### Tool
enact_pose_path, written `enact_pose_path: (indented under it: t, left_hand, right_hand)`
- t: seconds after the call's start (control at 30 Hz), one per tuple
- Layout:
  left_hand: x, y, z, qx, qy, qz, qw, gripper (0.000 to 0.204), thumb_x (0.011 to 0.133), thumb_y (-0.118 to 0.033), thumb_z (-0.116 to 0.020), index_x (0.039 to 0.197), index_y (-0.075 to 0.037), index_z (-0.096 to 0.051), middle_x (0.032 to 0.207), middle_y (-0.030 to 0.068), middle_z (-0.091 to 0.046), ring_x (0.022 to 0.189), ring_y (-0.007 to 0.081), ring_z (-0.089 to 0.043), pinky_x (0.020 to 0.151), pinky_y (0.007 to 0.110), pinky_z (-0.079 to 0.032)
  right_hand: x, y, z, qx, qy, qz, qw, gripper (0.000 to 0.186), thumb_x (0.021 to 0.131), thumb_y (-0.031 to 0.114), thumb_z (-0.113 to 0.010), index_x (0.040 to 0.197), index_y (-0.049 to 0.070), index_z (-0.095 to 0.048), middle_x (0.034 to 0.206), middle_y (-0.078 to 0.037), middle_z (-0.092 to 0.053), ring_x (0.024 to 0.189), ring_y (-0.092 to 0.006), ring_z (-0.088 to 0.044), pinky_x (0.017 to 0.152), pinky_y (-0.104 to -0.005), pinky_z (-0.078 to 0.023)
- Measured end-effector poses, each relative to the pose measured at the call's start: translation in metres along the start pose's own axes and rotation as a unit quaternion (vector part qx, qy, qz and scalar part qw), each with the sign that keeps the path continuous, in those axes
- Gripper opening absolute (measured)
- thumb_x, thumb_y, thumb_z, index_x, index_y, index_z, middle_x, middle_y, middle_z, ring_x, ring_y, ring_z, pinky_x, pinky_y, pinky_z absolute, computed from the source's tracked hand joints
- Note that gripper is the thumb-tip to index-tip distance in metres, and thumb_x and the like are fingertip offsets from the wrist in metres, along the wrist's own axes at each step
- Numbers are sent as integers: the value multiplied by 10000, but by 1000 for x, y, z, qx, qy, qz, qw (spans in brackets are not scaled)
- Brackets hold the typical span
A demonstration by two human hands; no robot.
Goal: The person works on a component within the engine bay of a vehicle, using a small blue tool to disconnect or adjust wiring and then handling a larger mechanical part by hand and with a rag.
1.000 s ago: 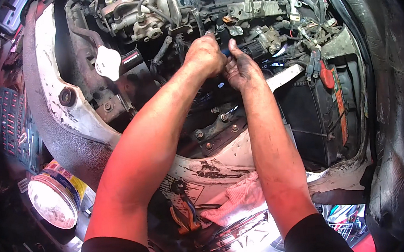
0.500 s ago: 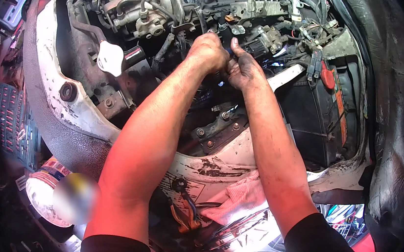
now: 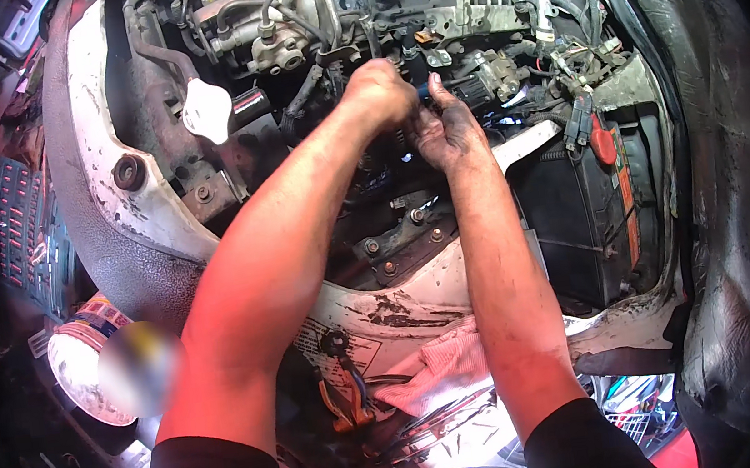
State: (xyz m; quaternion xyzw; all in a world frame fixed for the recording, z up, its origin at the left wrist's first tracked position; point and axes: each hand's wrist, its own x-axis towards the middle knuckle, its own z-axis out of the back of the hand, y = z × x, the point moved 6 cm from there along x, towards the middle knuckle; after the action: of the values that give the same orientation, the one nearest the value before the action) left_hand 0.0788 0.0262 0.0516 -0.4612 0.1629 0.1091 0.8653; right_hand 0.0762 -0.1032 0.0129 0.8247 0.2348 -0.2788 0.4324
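A dark gap [image 3: 385,195] between the bare forearms [image 3: 279,230] seems passable; a bolted dark-metal bracket [image 3: 409,252] blocks below, a white metal bar [image 3: 525,143] rightward of the right wrist [image 3: 464,162].

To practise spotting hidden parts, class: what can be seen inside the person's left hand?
The back of the left hand covers anything inside it. A small blue piece shows between it and the right hand; whether that reaches into the left palm is hidden.

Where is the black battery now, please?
In the head view, the battery is on the right, beside the right forearm and near a red cover.
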Motion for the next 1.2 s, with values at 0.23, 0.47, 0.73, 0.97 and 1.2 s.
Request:
enact_pose_path:
  t: [0.23,0.47,0.73,0.97,1.2]
  left_hand:
    - [-10,-11,-1,-44,32,31,998,324,807,-276,-684,899,31,-639,790,162,-659,715,249,-651,662,363,-527]
    - [-8,-6,7,45,-17,18,999,299,732,-203,-680,976,-31,-697,1033,170,-663,993,274,-640,849,324,-517]
    - [-6,-7,0,-40,-2,46,998,365,729,-206,-697,1025,7,-666,1019,198,-662,989,265,-647,838,333,-516]
    - [8,4,-1,-1,-48,-23,999,297,780,-292,-712,794,2,-671,717,125,-653,688,222,-645,595,356,-507]
    - [-4,-9,-15,-44,72,-10,996,326,833,-323,-670,810,1,-642,726,115,-639,680,211,-640,528,344,-493]
  right_hand:
    - [-5,5,1,-27,11,25,999,200,900,199,-614,945,14,-549,853,-112,-616,781,-226,-614,759,-359,-515]
    - [-5,4,-1,46,10,8,999,245,938,188,-552,1077,-13,-559,877,-91,-616,713,-249,-599,809,-406,-504]
    - [-6,6,-2,-10,29,37,999,211,929,181,-565,1036,6,-518,886,-119,-618,814,-234,-630,741,-377,-529]
    - [0,7,6,29,-3,20,999,163,914,199,-596,937,40,-566,878,-92,-621,843,-201,-604,756,-344,-484]
    - [12,9,17,48,1,32,998,92,902,107,-597,955,37,-567,820,-83,-601,700,-191,-591,638,-335,-513]
